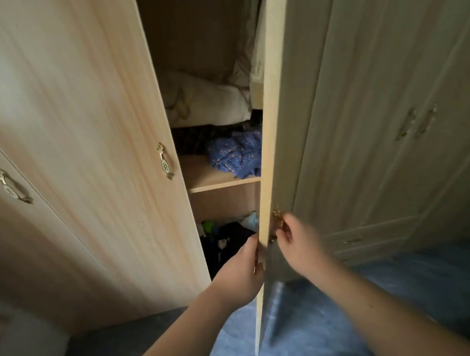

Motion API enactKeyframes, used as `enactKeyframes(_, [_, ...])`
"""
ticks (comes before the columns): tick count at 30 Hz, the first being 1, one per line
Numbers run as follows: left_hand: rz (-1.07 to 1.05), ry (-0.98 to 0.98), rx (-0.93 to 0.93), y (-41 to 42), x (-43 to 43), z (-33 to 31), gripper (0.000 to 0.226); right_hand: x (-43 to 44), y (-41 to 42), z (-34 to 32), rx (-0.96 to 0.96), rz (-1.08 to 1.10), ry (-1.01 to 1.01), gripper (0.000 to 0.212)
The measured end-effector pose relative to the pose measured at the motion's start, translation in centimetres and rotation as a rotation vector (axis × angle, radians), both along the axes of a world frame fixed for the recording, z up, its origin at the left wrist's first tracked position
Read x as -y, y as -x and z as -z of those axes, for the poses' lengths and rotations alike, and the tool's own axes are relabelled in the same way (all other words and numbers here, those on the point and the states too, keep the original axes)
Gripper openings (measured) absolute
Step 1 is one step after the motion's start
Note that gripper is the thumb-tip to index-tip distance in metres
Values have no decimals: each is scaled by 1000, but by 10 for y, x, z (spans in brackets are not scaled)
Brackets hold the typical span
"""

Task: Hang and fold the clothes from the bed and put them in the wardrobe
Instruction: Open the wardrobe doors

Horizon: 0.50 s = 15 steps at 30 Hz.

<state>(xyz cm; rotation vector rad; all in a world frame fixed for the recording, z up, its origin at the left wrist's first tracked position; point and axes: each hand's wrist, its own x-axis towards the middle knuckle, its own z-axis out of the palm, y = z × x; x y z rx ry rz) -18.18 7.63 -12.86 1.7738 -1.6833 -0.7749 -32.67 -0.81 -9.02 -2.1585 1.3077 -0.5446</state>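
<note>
We're in a home here, a bedroom by the look of it: a tall pale-wood wardrobe (78, 136) with ornate brass handles (164, 161), one door (266, 145) standing ajar. Inside, white bedding (205, 102) is bundled up top, a blue patterned cloth (237, 154) lies crumpled on a shelf (222, 183), and dark clothes (229, 245) are heaped below. Blue carpet (413, 289) underfoot, more panelled cupboard doors (392, 88) to the right.

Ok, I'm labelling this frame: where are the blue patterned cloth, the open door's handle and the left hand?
blue patterned cloth (235, 154), head view, middle of the fabric.
open door's handle (277, 217), head view, gold upper end.
left hand (242, 270), head view, its back; it grips the door (269, 159) edge.
</note>
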Motion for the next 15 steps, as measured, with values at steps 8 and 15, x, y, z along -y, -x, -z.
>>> enactKeyframes(8, [304, -78, 283, 117, 28, -8, 74, 0, 131, -17, 17, 233, -138, 36])
enactKeyframes(15, [425, -98, 436, 148, 57, -12, 76, 4, 182, -28, 61, 311, -208, 35])
